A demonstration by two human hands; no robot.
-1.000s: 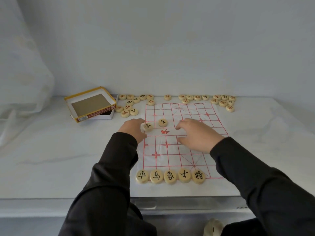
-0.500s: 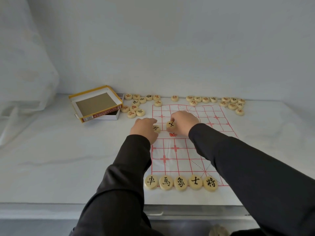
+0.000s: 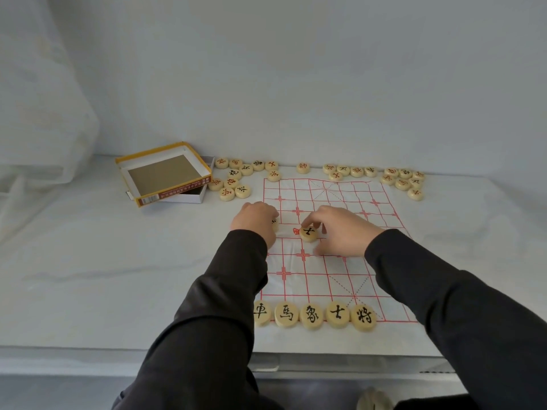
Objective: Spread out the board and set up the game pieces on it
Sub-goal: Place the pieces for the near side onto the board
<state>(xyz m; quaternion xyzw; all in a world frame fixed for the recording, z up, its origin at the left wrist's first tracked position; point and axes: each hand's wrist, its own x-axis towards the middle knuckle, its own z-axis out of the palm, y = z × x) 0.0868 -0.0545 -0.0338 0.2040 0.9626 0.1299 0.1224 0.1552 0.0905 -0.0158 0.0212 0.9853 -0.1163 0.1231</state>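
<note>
A white paper board (image 3: pixel 340 202) with a red grid lies spread on the table. Several round wooden pieces with black characters stand in a row (image 3: pixel 313 315) along its near edge. My right hand (image 3: pixel 343 229) pinches a black-marked piece (image 3: pixel 308 233) near the board's middle, between thumb and fingertips. My left hand (image 3: pixel 256 218) is curled over another piece (image 3: pixel 274 223) at the board's left edge; only a sliver of that piece shows. Loose pieces lie beyond the board at the far left (image 3: pixel 236 179) and the far right (image 3: pixel 404 180).
An open yellow-edged box (image 3: pixel 165 173) rests on its white tray at the far left. A single piece (image 3: pixel 303 167) sits just past the board's far edge. A wall rises right behind the table. A translucent curtain (image 3: pixel 35 113) hangs at the left.
My right hand has taken hold of the black-marked piece and drawn it toward me, from the far half to the middle band. My left hand stays on its piece.
</note>
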